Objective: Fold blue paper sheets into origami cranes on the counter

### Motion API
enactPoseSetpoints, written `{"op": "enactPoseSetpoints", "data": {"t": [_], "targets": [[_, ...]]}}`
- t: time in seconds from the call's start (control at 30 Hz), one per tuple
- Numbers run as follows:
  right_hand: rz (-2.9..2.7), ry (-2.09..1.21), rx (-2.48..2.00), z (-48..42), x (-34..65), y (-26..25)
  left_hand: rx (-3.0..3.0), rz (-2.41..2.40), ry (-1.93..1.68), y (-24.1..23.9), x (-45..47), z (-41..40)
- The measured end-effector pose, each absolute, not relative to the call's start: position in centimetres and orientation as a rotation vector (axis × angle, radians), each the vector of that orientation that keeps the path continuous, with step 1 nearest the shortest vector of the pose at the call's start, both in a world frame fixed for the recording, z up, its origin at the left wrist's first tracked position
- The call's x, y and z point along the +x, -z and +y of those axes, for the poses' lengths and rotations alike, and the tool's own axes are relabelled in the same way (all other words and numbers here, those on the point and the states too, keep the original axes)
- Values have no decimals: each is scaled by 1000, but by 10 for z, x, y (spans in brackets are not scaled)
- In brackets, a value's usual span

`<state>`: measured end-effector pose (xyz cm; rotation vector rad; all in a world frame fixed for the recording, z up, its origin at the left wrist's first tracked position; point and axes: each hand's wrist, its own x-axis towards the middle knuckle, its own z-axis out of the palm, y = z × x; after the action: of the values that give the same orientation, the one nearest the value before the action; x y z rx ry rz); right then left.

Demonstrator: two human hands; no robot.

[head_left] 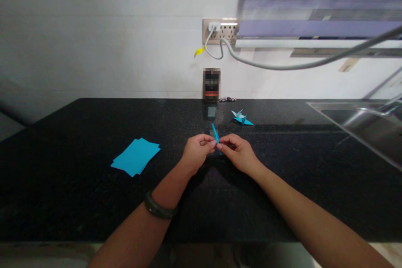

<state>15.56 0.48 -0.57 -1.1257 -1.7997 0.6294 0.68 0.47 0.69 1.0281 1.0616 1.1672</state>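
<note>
Over the middle of the dark countertop, my left hand (197,150) and my right hand (238,152) meet, both closed. Between their fingertips they pinch a narrow piece of folded blue paper (215,133), its pointed end sticking up and away from me. My fingers hide part of its lower end. Behind and to the right of my hands sit folded paper cranes (243,120), one bright blue and one paler, close together. A loose stack of blue paper sheets (136,157) lies flat to the left of my left hand.
A phone (211,86) leans upright on the wall, a beaded string (228,99) beside it. A sink (364,127) is set into the countertop (78,201) at right. Above, a grey cable (282,67) hangs across near a wall socket (220,31).
</note>
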Motion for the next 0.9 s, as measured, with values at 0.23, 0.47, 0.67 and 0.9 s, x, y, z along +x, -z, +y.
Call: {"op": "enactPoseSetpoints", "data": {"t": [0.23, 0.47, 0.67, 0.9], "targets": [[-1866, -561, -1128, 3, 156, 3, 1176, 1117, -1162, -6, 6, 5], [-1871, -517, -1147, 2, 154, 2, 1338, 1101, -1228, -3, 5, 5], [-1880, -494, -1204, 1, 156, -1, 1437, 1166, -1156, -5, 7, 2], [-1930, -415, -1250, -1, 155, -4, 1654, 1257, -1112, -6, 5, 2]]}}
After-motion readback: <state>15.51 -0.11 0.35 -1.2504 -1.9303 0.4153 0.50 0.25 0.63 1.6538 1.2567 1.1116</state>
